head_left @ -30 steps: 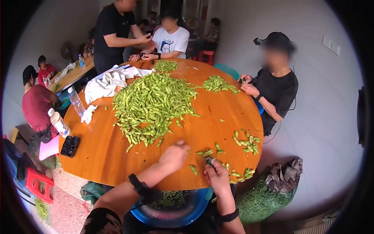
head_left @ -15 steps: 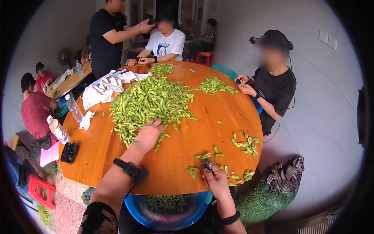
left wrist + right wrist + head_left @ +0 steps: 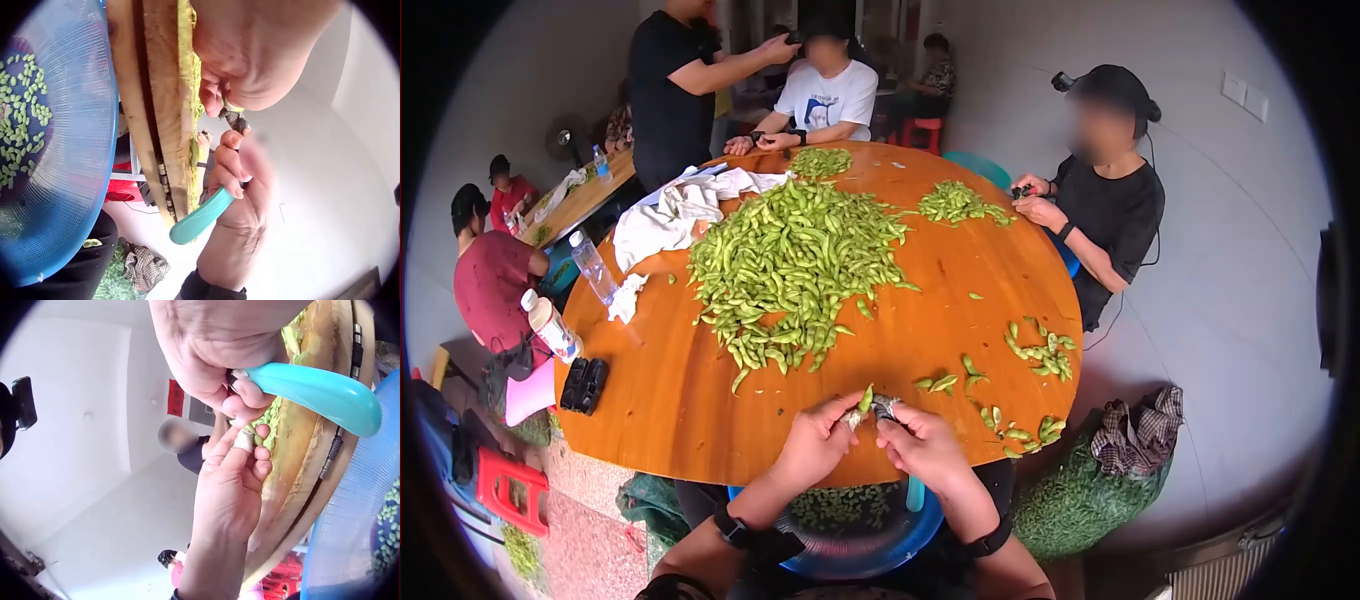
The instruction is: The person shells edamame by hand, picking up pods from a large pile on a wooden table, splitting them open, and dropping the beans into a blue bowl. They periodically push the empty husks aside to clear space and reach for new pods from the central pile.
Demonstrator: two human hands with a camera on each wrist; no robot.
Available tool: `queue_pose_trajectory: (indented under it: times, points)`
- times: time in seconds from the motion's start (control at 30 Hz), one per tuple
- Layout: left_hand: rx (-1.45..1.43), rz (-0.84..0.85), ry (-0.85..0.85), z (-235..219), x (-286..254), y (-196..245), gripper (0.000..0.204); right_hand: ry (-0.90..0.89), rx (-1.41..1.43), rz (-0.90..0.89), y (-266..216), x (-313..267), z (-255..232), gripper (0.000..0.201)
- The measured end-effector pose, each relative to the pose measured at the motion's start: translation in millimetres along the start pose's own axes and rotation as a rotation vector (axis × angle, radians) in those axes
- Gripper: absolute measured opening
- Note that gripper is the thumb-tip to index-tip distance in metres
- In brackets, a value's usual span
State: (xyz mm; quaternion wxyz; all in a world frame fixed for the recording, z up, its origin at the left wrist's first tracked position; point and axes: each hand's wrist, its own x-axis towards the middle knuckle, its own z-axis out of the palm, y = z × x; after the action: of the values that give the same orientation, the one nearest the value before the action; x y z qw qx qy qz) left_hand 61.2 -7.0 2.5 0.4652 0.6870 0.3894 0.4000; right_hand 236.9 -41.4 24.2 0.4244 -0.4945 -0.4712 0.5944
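My left hand (image 3: 815,447) pinches a green soybean pod (image 3: 866,399) between thumb and fingertips, over the table's near edge. A whitish wrap covers its thumb. Fingertip to fingertip with it, my right hand (image 3: 927,447) grips a tool with a turquoise handle (image 3: 319,394); the handle sticks out below the palm. The tool's working end is mostly hidden by the fingers, beside dark and whitish wrapping. Below the hands, a blue basket (image 3: 107,144) holds loose green beans (image 3: 25,122). A large heap of pods (image 3: 795,265) lies farther in on the round table (image 3: 670,400).
Small groups of pods (image 3: 1040,352) lie at the table's right. Two bottles (image 3: 552,325), a black case (image 3: 584,385) and white cloths (image 3: 665,225) are at the left. A person in black (image 3: 1110,210) sits at the right. A full green sack (image 3: 1090,500) stands on the floor.
My left hand went out to the heap, then came back to the near edge with a pod. My right hand has moved left and now meets it.
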Motion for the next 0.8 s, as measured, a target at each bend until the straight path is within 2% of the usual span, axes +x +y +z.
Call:
queue_pose_trajectory:
  times: [0.1, 0.2, 0.27, 0.3, 0.37, 0.5, 0.57, 0.6, 0.67, 0.73, 0.8]
  points:
    - [-0.087, -0.047, 0.029, 3.4, -7.4, -10.6, 0.037, -0.004, 0.001, -0.011, 8.9, -0.9, 4.5, 0.021]
    - [-0.065, 0.001, 0.028, 6.0, -10.5, -15.0, 0.036, 0.031, 0.032, 0.006, 16.7, -1.2, 8.3, 0.019]
    - [0.13, 0.14, 0.095, 6.6, -9.3, -12.8, 0.033, 0.019, 0.042, 0.028, 18.0, -1.0, 9.1, 0.019]
    - [0.128, 0.139, 0.096, 7.0, -8.7, -17.3, 0.033, 0.019, 0.04, 0.03, 22.4, 0.5, 11.1, 0.019]
    - [0.074, 0.1, 0.115, 8.8, -7.3, -30.4, 0.028, 0.083, 0.035, -0.075, 37.2, 5.8, 17.7, 0.019]
    - [0.064, 0.072, 0.096, 5.3, -9.2, -23.0, 0.027, 0.165, -0.093, -0.2, 48.9, 12.1, 30.3, 0.019]
    - [0.102, 0.036, 0.131, 4.2, -9.3, -24.3, 0.028, 0.233, -0.132, -0.391, 42.9, 13.7, 36.9, 0.013]
    - [0.099, 0.031, 0.128, 3.3, -8.9, -24.2, 0.028, 0.235, -0.133, -0.386, 39.5, 13.1, 35.5, 0.013]
    - [0.086, 0.055, 0.114, 0.7, -6.9, -23.4, 0.026, 0.114, 0.226, -0.005, 30.0, 11.8, 30.6, 0.008]
    - [0.048, 0.066, 0.093, -1.2, -6.3, -23.9, 0.025, 0.129, 0.279, 0.032, 21.9, 10.1, 30.6, 0.007]
    - [-0.147, 0.006, -0.026, -3.4, -3.7, -29.1, 0.026, 0.116, 0.308, 0.079, 20.8, 10.1, 27.3, 0.006]
